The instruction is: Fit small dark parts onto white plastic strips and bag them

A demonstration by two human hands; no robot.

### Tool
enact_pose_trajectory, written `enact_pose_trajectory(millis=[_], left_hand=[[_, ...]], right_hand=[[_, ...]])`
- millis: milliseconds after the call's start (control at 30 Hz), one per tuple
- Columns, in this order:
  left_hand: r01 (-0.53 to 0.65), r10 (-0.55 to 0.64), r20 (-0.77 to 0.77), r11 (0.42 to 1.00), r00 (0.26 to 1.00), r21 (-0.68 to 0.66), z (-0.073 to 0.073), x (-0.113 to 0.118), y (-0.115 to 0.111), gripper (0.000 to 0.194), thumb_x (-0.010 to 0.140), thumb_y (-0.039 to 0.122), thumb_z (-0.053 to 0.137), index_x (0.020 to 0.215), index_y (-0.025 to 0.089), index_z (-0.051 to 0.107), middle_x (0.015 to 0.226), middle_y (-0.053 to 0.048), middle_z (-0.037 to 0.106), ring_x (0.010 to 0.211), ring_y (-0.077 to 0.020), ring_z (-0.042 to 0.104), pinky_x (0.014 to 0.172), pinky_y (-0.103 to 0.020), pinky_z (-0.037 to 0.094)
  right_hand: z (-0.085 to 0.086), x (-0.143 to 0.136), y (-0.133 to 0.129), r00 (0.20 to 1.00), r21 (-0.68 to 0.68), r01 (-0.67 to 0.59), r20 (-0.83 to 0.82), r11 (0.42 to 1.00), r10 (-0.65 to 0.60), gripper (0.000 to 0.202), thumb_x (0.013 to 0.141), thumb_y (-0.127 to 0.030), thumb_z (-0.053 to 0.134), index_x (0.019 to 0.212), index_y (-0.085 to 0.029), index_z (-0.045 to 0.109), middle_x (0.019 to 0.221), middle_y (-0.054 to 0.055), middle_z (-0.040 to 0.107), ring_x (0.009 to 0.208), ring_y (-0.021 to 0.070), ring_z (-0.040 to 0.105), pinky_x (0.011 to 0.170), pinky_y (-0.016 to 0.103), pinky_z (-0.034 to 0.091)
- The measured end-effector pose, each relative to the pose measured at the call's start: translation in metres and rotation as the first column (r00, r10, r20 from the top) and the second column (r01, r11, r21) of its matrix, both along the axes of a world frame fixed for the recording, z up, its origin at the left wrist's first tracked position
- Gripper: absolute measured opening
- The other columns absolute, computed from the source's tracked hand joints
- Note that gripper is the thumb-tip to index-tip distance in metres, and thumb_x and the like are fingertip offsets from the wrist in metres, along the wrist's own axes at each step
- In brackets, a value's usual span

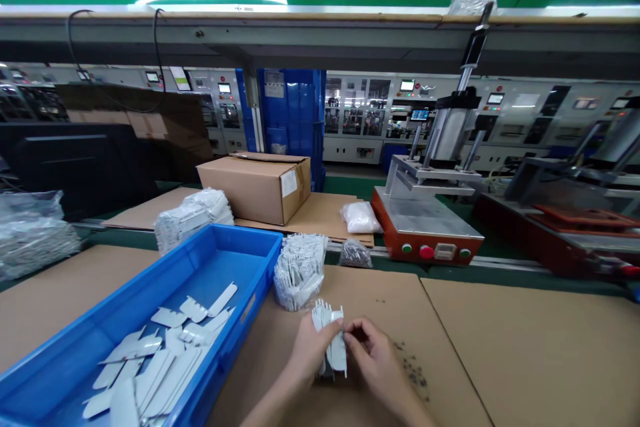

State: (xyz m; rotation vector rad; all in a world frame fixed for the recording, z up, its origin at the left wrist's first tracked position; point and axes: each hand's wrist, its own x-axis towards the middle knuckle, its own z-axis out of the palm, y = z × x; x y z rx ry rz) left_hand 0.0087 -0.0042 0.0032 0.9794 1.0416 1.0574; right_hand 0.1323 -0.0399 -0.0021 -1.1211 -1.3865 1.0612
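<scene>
My left hand (307, 345) is closed around several white plastic parts (337, 351) with thin prongs, held together above the cardboard sheet. The thumb lies across their front. At their right edge, my right hand (374, 355) has its thumb and index finger pinched together; whatever is between those fingertips is too small to make out. Small dark pieces (415, 373), perhaps screws, lie scattered on the cardboard right of that hand. Just beyond my hands stands a clear bag of similar white parts (300, 272).
A blue bin (245, 320) on the left holds loose white plates (167, 373). Behind are a bag of dark small pieces (355, 253), a white bag (361, 217) and a cardboard box (255, 187). An orange-based press (427, 227) stands back right, with another machine (555, 233) beside it.
</scene>
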Motion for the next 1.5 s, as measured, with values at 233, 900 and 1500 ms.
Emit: enact_pose_trajectory(millis=[233, 900, 1500], left_hand=[[0.042, -0.038, 0.06, 0.997, 0.997, -0.063, 0.001, 0.002, -0.004, 0.031, 0.055, 0.033, 0.068, 0.071, 0.015, 0.048, 0.053, 0.003, 0.053, 0.044, -0.0128, 0.053, 0.043, -0.028, 0.048], [-0.08, 0.087, -0.069, 0.991, 0.994, 0.103, -0.002, -0.006, 0.003, 0.026, 0.058, 0.032, 0.066, 0.068, 0.012, 0.054, 0.058, 0.001, 0.055, 0.055, -0.0125, 0.052, 0.053, -0.022, 0.041], [0.009, -0.001, -0.097, 0.997, 0.995, 0.078, -0.004, -0.002, 0.0, 0.022, 0.057, 0.026, 0.066, 0.065, 0.013, 0.051, 0.052, 0.002, 0.052, 0.049, -0.0099, 0.047, 0.049, -0.02, 0.04]], right_hand=[[-0.003, -0.001, 0.002, 0.992, -0.057, 0.016, -0.121, 0.998, -0.023, 0.02, 0.071, -0.038, 0.056, 0.075, -0.019, 0.052, 0.071, 0.0, 0.056, 0.064, 0.0154, 0.055, 0.06, 0.026, 0.047], [-0.004, 0.008, 0.008, 0.989, -0.143, -0.07, -0.139, 0.987, 0.05, 0.025, 0.074, -0.041, 0.053, 0.073, -0.016, 0.055, 0.068, 0.001, 0.057, 0.066, 0.0158, 0.055, 0.062, 0.026, 0.045], [-0.002, 0.015, 0.002, 0.869, -0.461, -0.362, -0.481, 0.81, 0.114, 0.021, 0.066, -0.03, 0.064, 0.068, -0.015, 0.051, 0.057, -0.002, 0.056, 0.05, 0.0067, 0.052, 0.046, 0.015, 0.04]])
